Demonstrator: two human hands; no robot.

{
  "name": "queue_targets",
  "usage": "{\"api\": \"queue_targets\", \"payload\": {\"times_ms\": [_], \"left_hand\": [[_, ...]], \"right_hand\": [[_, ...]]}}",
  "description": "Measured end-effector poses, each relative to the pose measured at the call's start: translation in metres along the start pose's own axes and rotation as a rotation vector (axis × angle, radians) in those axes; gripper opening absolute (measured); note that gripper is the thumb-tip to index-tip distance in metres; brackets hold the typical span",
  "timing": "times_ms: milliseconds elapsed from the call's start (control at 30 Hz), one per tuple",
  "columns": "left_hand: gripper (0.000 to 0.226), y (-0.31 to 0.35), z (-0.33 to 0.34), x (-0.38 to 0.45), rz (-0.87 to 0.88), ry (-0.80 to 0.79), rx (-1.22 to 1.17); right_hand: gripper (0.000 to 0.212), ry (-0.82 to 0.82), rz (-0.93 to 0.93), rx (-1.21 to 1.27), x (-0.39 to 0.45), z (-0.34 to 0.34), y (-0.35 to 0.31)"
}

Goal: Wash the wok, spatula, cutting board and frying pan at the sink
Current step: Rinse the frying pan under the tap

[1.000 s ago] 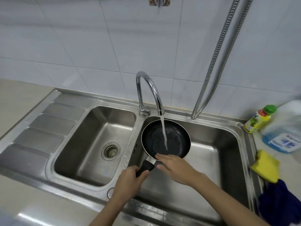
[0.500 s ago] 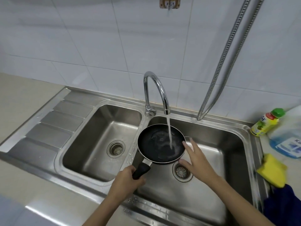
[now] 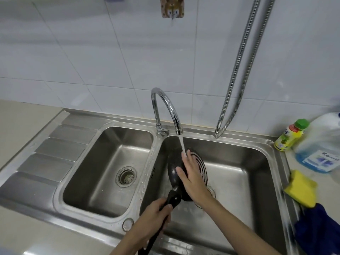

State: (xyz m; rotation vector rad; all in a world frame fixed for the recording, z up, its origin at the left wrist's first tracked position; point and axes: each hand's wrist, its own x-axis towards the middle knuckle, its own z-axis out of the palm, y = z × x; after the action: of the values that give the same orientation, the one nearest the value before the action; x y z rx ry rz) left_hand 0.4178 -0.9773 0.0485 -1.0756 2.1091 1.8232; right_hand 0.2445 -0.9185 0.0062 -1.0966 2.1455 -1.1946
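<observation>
At the far left we saw the ribbed steel drainboard (image 3: 55, 153) of the double sink, and next to it the left basin (image 3: 95, 181) with its round strainer (image 3: 126, 176) in the floor. The chrome gooseneck faucet (image 3: 165, 107) rose between the two basins and ran a stream of water (image 3: 183, 144) down into the right basin (image 3: 239, 172). There we held the frying pan (image 3: 173, 172) turned bottom-up and tilted, its ringed underside facing us, directly beneath the stream. Our left hand (image 3: 154, 216) was curled round the pan's black handle (image 3: 172, 198) at the near edge of the basin. Our right hand (image 3: 193, 179) lay flat on the pan's underside, fingers straight and close together, with the water falling on the fingertips. A flexible metal hose (image 3: 237, 70) hung down the tiled wall behind the right basin. On the bench at the right stood a small yellow bottle with a green cap (image 3: 289, 137), a large jug of blue liquid (image 3: 322, 144), a yellow sponge (image 3: 301, 188) and a dark blue cloth (image 3: 316, 229).
</observation>
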Motion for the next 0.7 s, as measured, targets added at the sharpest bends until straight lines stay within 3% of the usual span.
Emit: {"api": "queue_targets", "payload": {"times_ms": [100,200,300,400,500,600,667,700], "left_hand": [[0.021,0.005,0.0,-0.007,-0.012,0.009,-0.042],[0.022,0.007,-0.009,-0.014,-0.048,-0.004,-0.156],[0.024,0.009,-0.014,-0.014,-0.077,-0.022,-0.206],[0.022,0.016,-0.01,-0.006,-0.075,-0.046,-0.26],[0.019,0.018,-0.004,0.007,-0.084,-0.074,-0.313],[0.019,0.02,0.002,0.009,-0.112,-0.124,-0.32],[0.017,0.018,0.002,0.005,-0.11,-0.149,-0.289],[0.017,0.017,0.0,0.002,-0.099,-0.159,-0.255]], "right_hand": [[0.07,-0.008,-0.003,-0.14,0.021,0.001,0.006],[0.068,0.025,0.273,-0.137,0.037,-0.005,0.027],[0.071,0.097,0.53,0.066,0.031,-0.008,0.041],[0.069,0.149,0.433,-0.028,0.004,0.002,0.031],[0.069,0.121,0.172,-0.277,-0.024,0.011,0.012],[0.062,0.078,-0.051,-0.316,-0.025,0.002,0.009],[0.06,0.026,-0.042,-0.376,-0.01,-0.01,0.017],[0.059,-0.023,0.048,-0.415,0.001,-0.014,0.025]]}}
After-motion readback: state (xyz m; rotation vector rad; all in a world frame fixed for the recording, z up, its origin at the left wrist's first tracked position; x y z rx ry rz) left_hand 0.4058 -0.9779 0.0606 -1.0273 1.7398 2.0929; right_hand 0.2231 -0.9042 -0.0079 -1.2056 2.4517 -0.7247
